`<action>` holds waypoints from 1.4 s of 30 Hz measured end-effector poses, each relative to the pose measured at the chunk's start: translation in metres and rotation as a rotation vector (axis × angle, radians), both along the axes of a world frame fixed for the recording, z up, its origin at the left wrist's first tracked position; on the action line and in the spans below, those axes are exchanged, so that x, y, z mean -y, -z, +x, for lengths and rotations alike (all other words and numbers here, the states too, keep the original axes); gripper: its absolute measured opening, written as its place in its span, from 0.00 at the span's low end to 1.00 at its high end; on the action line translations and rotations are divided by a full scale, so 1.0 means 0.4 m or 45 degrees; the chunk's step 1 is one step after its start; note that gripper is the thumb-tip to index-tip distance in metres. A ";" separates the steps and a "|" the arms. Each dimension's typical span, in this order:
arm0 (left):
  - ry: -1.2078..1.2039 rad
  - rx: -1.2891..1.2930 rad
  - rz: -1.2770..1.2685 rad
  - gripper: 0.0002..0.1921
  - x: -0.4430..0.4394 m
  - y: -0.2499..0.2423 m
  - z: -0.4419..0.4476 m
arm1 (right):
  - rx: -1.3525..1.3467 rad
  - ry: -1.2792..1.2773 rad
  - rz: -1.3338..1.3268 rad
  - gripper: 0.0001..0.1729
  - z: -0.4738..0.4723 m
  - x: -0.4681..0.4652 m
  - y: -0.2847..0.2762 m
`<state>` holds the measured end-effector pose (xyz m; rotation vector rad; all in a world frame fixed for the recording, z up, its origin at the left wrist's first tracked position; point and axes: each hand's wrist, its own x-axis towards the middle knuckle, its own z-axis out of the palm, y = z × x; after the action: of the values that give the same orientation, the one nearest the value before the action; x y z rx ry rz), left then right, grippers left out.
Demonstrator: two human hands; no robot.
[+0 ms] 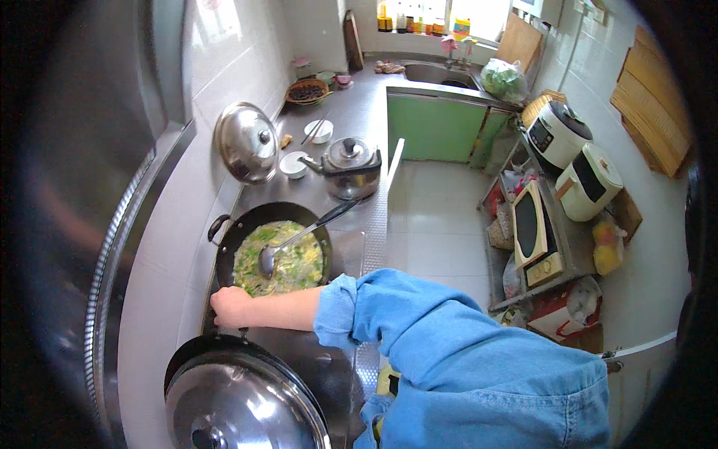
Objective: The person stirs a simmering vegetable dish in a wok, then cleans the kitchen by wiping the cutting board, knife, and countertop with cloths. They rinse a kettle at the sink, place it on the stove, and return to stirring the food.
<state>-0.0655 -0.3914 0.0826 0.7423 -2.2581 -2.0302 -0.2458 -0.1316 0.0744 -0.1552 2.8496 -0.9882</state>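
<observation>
My right hand reaches past the near side of a black wok, close to the wall. Its fingers point down and are largely hidden, so what they touch cannot be told. A greenish-yellow soup with egg and chopped greens fills the wok. A metal ladle lies in it, its black handle resting over the far rim towards the kettle. Below the hand stands a second pan under a domed steel lid. My left hand is out of view; a bit of blue denim shows at the bottom edge.
A steel kettle stands beyond the wok, near two white bowls, one with chopsticks. Another steel lid leans on the wall. A sink is at the far end. A rack at right holds a rice cooker and a microwave oven.
</observation>
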 end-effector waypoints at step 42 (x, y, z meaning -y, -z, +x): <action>1.144 -0.294 0.158 0.15 -1.954 -0.259 -0.569 | -0.313 1.345 0.140 0.22 0.590 -2.428 -0.292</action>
<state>-0.2929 0.3900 0.1862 -0.6280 -2.5771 -2.3755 -0.0098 0.8394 0.1911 1.4489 3.1421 -0.9353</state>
